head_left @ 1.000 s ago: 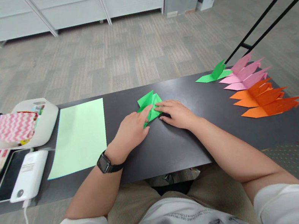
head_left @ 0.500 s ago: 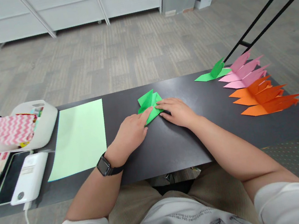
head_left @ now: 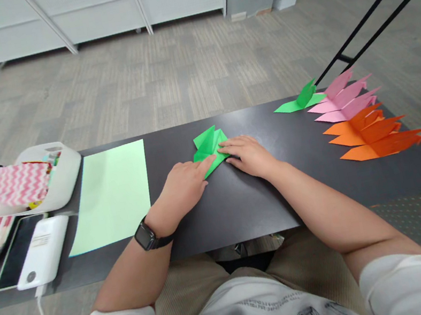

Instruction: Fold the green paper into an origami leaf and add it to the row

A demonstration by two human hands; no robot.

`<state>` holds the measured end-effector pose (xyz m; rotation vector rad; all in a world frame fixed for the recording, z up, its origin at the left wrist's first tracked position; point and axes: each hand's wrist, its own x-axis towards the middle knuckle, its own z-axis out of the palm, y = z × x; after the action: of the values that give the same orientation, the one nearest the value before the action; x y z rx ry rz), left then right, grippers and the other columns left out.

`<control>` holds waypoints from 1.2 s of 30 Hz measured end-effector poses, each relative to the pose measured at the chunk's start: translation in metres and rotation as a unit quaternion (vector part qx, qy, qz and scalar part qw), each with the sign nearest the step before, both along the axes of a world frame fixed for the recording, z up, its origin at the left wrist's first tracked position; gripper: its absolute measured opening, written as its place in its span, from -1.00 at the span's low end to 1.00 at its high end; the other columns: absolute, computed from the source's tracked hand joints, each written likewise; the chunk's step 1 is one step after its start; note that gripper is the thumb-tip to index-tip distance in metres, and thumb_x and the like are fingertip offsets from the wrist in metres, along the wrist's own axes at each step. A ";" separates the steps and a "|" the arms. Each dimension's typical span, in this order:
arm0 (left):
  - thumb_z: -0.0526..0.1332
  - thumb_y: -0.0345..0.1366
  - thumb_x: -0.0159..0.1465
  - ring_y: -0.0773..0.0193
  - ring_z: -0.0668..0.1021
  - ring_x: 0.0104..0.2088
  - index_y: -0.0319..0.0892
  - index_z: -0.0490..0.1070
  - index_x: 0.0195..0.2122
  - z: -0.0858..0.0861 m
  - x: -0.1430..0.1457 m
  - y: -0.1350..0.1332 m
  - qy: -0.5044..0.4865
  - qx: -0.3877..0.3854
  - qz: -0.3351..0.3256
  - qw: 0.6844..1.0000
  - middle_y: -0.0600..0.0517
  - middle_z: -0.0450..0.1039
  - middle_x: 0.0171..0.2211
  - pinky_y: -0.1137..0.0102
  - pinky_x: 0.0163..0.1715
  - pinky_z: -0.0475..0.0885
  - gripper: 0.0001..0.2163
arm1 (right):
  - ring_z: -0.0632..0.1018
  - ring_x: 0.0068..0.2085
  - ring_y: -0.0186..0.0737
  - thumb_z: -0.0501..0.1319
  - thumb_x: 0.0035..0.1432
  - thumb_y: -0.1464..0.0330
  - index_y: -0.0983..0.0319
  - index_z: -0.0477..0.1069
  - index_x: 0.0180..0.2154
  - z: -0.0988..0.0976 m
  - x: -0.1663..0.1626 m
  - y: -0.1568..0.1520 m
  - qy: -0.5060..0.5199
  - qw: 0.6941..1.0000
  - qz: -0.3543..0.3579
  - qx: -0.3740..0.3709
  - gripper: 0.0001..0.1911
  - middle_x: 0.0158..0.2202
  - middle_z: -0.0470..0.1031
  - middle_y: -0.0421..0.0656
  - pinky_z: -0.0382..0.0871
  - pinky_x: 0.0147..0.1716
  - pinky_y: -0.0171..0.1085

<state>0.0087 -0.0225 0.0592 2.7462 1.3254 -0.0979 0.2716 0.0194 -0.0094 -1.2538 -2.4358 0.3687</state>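
A partly folded piece of bright green paper (head_left: 209,144) lies on the dark table (head_left: 242,200) in front of me. My left hand (head_left: 182,184), with a black watch on the wrist, presses its index finger along the paper's lower edge. My right hand (head_left: 249,156) lies flat beside it, fingertips pressing the paper's right side. Both hands hold the fold down against the table.
A pale green sheet (head_left: 113,193) lies to the left. Further left are a white pouch with a pink zigzag cloth (head_left: 35,180), a phone (head_left: 12,257) and a white power bank (head_left: 43,249). Folded green (head_left: 300,101), pink (head_left: 342,99) and orange (head_left: 373,137) paper pieces sit at the right.
My left index finger has slid slightly along the green paper's edge; both hands stay pressed on it. The view has shifted a little.
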 end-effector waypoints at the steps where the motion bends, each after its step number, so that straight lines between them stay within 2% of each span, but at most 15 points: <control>1: 0.38 -0.36 0.38 -0.01 0.69 0.01 -0.05 0.25 0.44 0.000 -0.001 0.000 0.003 -0.003 0.000 1.000 -0.08 0.69 -0.03 0.21 -0.07 0.42 -0.37 | 0.52 0.32 0.16 0.28 0.41 0.35 0.03 0.57 0.26 0.000 0.000 0.000 0.000 1.000 0.000 -0.001 -0.57 0.35 0.55 -0.09 0.31 0.34 0.28; 4: 0.43 -0.31 0.36 0.00 0.69 -0.04 -0.07 0.34 0.37 0.002 -0.005 0.001 0.007 -0.009 -0.002 1.000 -0.06 0.68 -0.07 0.22 -0.08 0.42 -0.43 | 0.53 0.31 0.17 0.29 0.40 0.37 0.04 0.58 0.25 0.002 -0.001 0.000 0.003 1.000 0.001 -0.003 -0.57 0.33 0.56 -0.07 0.31 0.34 0.28; 6: 0.44 -0.18 0.38 -0.01 0.66 -0.05 -0.10 0.43 0.28 0.004 -0.006 0.001 -0.007 0.004 -0.004 1.000 -0.08 0.66 -0.06 0.20 -0.07 0.44 -0.52 | 0.53 0.31 0.16 0.29 0.38 0.39 0.04 0.57 0.26 0.003 -0.002 0.000 0.008 1.000 0.007 -0.003 -0.54 0.32 0.57 -0.05 0.31 0.34 0.28; 9: 0.37 -0.03 0.43 -0.05 0.60 0.00 -0.14 0.55 0.13 0.006 -0.002 -0.001 -0.057 0.065 0.005 0.996 -0.15 0.59 0.00 0.13 0.02 0.46 -0.62 | 0.51 0.32 0.14 0.28 0.37 0.43 0.07 0.56 0.27 0.003 -0.002 0.000 0.013 1.000 0.024 0.001 -0.52 0.32 0.57 -0.04 0.32 0.35 0.24; 11: 0.30 -0.06 0.48 -0.05 0.57 0.03 -0.14 0.58 0.11 0.005 0.003 -0.001 -0.089 0.100 0.004 0.991 -0.16 0.56 0.06 0.10 0.08 0.46 -0.68 | 0.50 0.32 0.14 0.26 0.37 0.45 0.09 0.58 0.25 0.001 -0.003 0.000 0.011 0.999 0.036 0.007 -0.54 0.32 0.56 -0.04 0.34 0.34 0.22; 13: 0.23 -0.12 0.52 -0.04 0.55 0.08 -0.13 0.57 0.15 0.000 0.008 -0.002 -0.110 0.105 -0.015 0.988 -0.16 0.55 0.12 0.09 0.13 0.46 -0.70 | 0.49 0.30 0.14 0.24 0.38 0.46 0.08 0.61 0.23 -0.002 -0.003 0.000 0.008 0.999 0.043 0.011 -0.55 0.33 0.55 -0.02 0.36 0.32 0.21; 16: 0.21 -0.16 0.53 -0.06 0.52 0.21 -0.14 0.52 0.25 -0.013 0.015 0.000 -0.103 0.072 -0.031 0.992 -0.18 0.51 0.24 0.08 0.21 0.45 -0.66 | 0.48 0.31 0.14 0.22 0.41 0.45 0.04 0.62 0.22 -0.005 -0.003 0.000 0.009 0.999 0.041 0.016 -0.55 0.33 0.52 0.00 0.37 0.31 0.22; 20: 0.24 -0.16 0.52 -0.04 0.56 0.19 -0.15 0.47 0.31 -0.026 0.017 0.003 -0.075 0.023 -0.032 0.996 -0.17 0.54 0.24 0.09 0.22 0.46 -0.61 | 0.49 0.32 0.09 0.27 0.37 0.45 0.01 0.58 0.25 -0.005 -0.001 0.000 0.024 0.999 0.043 0.001 -0.51 0.33 0.52 -0.05 0.35 0.35 0.19; 23: 0.21 -0.15 0.53 -0.02 0.56 0.18 -0.16 0.44 0.33 -0.027 0.019 0.004 -0.071 0.020 -0.023 0.997 -0.17 0.54 0.25 0.10 0.22 0.46 -0.60 | 0.52 0.30 0.05 0.30 0.33 0.44 0.04 0.58 0.23 -0.001 0.001 0.001 0.048 0.998 0.045 -0.004 -0.52 0.32 0.53 -0.06 0.38 0.34 0.13; 28: 0.24 -0.14 0.52 -0.06 0.53 0.17 -0.18 0.44 0.33 -0.024 0.022 0.003 -0.052 0.025 -0.018 0.998 -0.18 0.51 0.22 0.09 0.19 0.46 -0.58 | 0.59 0.17 0.04 0.30 0.32 0.43 0.08 0.69 0.02 0.001 0.005 0.003 0.052 0.997 0.050 0.002 -0.70 0.12 0.63 -0.05 0.43 0.26 0.08; 36: 0.21 -0.12 0.53 -0.05 0.51 0.18 -0.17 0.40 0.38 -0.027 0.024 0.004 -0.053 0.031 -0.017 0.998 -0.17 0.48 0.27 0.08 0.18 0.45 -0.55 | 0.61 0.12 -0.01 0.29 0.33 0.44 0.07 0.71 -0.04 -0.001 0.005 0.006 0.051 0.998 0.044 -0.011 -0.72 0.07 0.68 -0.11 0.43 0.25 0.05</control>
<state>0.0326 -0.0185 0.0321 2.7819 1.2756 0.0874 0.2763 0.0251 -0.0107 -1.1110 -2.4117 0.4734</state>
